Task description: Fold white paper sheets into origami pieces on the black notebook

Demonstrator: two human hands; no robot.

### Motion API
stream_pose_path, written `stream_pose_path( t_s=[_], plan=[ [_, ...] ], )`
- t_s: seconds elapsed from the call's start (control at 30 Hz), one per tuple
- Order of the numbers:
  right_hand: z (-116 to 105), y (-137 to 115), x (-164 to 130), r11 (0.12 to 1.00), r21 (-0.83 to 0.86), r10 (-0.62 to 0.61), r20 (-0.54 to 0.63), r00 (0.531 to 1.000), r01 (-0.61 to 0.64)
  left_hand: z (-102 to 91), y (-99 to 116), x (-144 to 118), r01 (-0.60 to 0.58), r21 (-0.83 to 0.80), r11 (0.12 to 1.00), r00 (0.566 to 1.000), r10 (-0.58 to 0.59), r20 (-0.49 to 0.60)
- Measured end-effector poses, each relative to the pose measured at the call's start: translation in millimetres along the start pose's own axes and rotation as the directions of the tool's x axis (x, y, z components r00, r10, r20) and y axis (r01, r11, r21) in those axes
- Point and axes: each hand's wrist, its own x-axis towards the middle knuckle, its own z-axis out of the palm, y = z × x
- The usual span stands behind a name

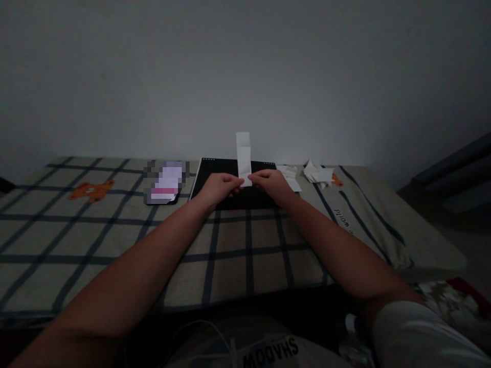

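- Left hand (219, 187): fingertips pinching the lower end of a white paper strip (243, 156).
- Right hand (271, 183): pinching the same end from the other side.
- White paper strip: upright, creased, held above a black board (207, 179).
- Black board: lying flat on a checked bedsheet (115, 230).
- Paper scraps (316, 173): piled right of the board.

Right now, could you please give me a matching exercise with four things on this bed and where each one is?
Things:
1. paper strip
2. black board
3. phone
4. heap of paper scraps

Places:
A. left of the board
B. held upright between left hand and right hand
C. right of the board
D. under both hands

Pairs: 1-B, 2-D, 3-A, 4-C
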Motion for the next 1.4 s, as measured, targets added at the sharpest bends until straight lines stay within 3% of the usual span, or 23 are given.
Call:
stream_pose_path(
  t_s=[0.2, 0.4, 0.63, 0.87, 1.13, 1.4],
  plan=[
    [1.3, 1.9, 1.2, 0.999, -0.007, 0.038, 0.040, 0.998, -0.037, 0.2, -2.9, 4.2, -0.007, -0.064, 0.998, 0.999, 0.005, -0.032],
    [0.9, 1.7, 0.9, 0.999, -0.033, 0.013, 0.047, 0.999, -0.011, -0.4, -5.0, 3.7, -0.014, -0.091, 0.996, 1.000, 0.014, 0.002],
    [0.8, -3.9, -2.4, 0.996, -0.079, -0.023, 0.080, 0.997, 0.030, -3.7, -6.1, 5.3, -0.113, -0.106, 0.988, 0.990, 0.102, -0.102],
    [2.1, -4.5, -3.0, 0.998, -0.065, 0.000, 0.086, 0.996, 0.006, -4.8, -8.6, 8.8, -0.155, -0.057, 0.986, 0.979, 0.145, -0.144],
    [1.4, -5.1, -2.9, 0.999, -0.019, -0.048, 0.052, 0.997, 0.049, 0.7, -7.1, 3.3, -0.117, 0.016, 0.993, 0.981, 0.118, -0.156],
    [1.0, -8.1, -3.8, 0.996, -0.076, -0.048, 0.096, 0.994, 0.055, -3.6, -5.6, 6.2, -0.149, -0.112, 0.983, 0.979, 0.131, -0.154]
  ],
)
